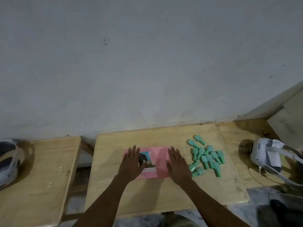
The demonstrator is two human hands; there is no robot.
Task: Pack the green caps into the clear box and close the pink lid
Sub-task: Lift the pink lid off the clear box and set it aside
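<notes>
A pink lid (159, 161) with a picture label lies flat in the middle of a small wooden table (147, 199). The clear box beneath it is hidden. My left hand (132, 163) rests flat over the lid's left part, fingers spread. Over the lid's right edge lies my right hand (177, 164), also flat with fingers apart. A loose pile of several green caps (206, 157) sits on the table just right of my right hand, apart from the lid.
A white headset (265, 155) with straps lies on another wooden table at the right. A second white headset (8, 161) sits on the wooden table at the left. A grey wall rises right behind the tables. Gaps separate the tables.
</notes>
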